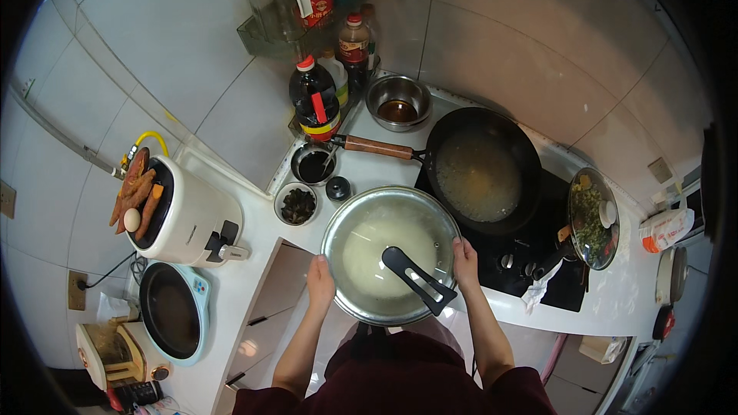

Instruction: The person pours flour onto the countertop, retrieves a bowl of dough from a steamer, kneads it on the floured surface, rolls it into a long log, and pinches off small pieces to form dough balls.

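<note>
Between my hands, in front of my body, is a wide round metal pan or basin (340, 300) covered by a glass lid (369, 225) with a black loop handle (418, 281). Pale contents show through the glass. My left hand (320, 283) grips the rim on the left, and my right hand (464, 259) holds the rim on the right. Just beyond, at the upper right, a black wok (481, 173) with a wooden handle (377, 147) stands on the black cooktop (513, 271), cloudy bubbling liquid inside it.
A glass-lidded pan of green food (592, 219) stands at right. Behind are a steel bowl of brown liquid (399, 102), a bowl of dark sauce (313, 165), a bowl of black fungus (296, 203) and a soy sauce bottle (314, 95). A white cooker (199, 207) stands left, above an electric griddle (170, 311).
</note>
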The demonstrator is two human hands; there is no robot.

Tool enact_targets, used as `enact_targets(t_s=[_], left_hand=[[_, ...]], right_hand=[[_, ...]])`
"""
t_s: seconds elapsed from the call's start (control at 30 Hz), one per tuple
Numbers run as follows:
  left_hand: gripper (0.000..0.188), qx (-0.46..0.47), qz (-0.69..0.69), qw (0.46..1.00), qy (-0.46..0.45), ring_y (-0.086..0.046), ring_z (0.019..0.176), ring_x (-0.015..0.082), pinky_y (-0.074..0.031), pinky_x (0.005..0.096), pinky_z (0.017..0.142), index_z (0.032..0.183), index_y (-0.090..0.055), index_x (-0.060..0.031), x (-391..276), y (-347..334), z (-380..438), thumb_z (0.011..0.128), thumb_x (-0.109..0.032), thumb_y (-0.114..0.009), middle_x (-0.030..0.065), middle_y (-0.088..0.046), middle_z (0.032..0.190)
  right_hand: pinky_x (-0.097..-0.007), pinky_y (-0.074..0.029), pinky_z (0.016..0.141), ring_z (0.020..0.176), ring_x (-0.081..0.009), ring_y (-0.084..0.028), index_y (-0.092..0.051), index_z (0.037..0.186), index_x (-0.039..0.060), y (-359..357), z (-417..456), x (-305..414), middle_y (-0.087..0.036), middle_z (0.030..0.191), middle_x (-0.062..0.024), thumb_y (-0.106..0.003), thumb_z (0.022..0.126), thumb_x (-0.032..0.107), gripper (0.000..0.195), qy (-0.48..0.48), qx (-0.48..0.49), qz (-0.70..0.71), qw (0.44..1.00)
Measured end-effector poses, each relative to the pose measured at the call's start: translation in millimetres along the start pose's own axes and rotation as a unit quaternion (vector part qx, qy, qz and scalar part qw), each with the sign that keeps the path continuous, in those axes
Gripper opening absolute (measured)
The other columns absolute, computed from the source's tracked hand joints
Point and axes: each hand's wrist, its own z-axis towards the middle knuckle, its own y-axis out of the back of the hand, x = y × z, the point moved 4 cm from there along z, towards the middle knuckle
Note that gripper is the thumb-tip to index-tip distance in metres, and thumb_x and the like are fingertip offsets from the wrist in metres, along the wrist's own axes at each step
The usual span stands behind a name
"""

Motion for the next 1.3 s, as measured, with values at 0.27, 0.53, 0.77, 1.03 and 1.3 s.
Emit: enact_targets(t_s=[0.27, 0.53, 0.77, 1.03, 1.3], left_hand=[[0.04, 0.023, 0.045, 0.999, 0.004, -0.057, 0.081, 0.0246, -0.045, 0.037, 0.077, 0.102, -0.055, 0.0003, -7.0, 3.1, 3.0, 0.103, -0.033, -0.033, 0.016, -0.06, 0.086], [0.041, 0.016, 0.034, 0.999, 0.004, -0.056, 0.081, 0.0238, -0.044, 0.0357, 0.079, 0.104, -0.055, 0.0004, 7.1, 2.7, 4.4, 0.104, -0.034, -0.033, 0.0157, -0.059, 0.087], [0.041, 0.014, 0.021, 0.999, 0.039, -0.054, 0.088, 0.0194, -0.044, 0.0335, 0.082, 0.105, -0.056, 0.001, 0.0, 4.0, 4.1, 0.104, -0.034, -0.035, 0.0114, -0.06, 0.094], [0.038, 0.004, 0.031, 0.999, 0.025, -0.053, 0.085, 0.0173, -0.044, 0.0317, 0.08, 0.103, -0.056, 0.0005, -10.9, 3.1, 4.3, 0.104, -0.032, -0.037, 0.0093, -0.059, 0.09], [0.032, -0.101, 0.136, 0.976, -0.138, -0.049, 0.114, 0.0343, -0.038, 0.041, 0.098, 0.12, -0.05, 0.005, -77.5, 11.2, 28.7, 0.098, -0.017, -0.044, 0.0214, -0.049, 0.123]], right_hand=[[-0.0265, -0.046, 0.079, 0.087, -0.0126, -0.056, -0.06, 0.11, -0.0039, -0.3, 1.7, -2.3, -0.065, 0.094, -0.0072, -0.048, 0.1, 0.034, 0.041, 0.02, -0.008, -0.005, 1.0], [-0.0263, -0.044, 0.077, 0.085, -0.0122, -0.054, -0.058, 0.109, -0.0031, 2.8, 2.5, -3.9, -0.062, 0.092, -0.0074, -0.048, 0.1, 0.035, 0.041, -0.003, 0.01, -0.007, 1.0], [-0.0237, -0.042, 0.075, 0.082, -0.0088, -0.05, -0.058, 0.103, 0.0004, 10.7, -0.7, -6.1, -0.057, 0.087, -0.0012, -0.05, 0.1, 0.036, 0.036, -0.019, 0.043, 0.011, 0.999], [-0.0235, -0.043, 0.072, 0.078, -0.0085, -0.051, -0.058, 0.109, 0.0012, 27.7, -0.2, -11.3, -0.058, 0.085, -0.0014, -0.053, 0.098, 0.033, 0.034, -0.045, 0.03, 0.048, 0.997], [-0.029, -0.053, 0.064, 0.078, -0.0167, -0.061, -0.049, 0.128, -0.0002, 65.0, 4.0, -4.6, -0.062, 0.093, -0.0095, -0.045, 0.098, 0.05, 0.059, -0.124, 0.004, 0.096, 0.988]])
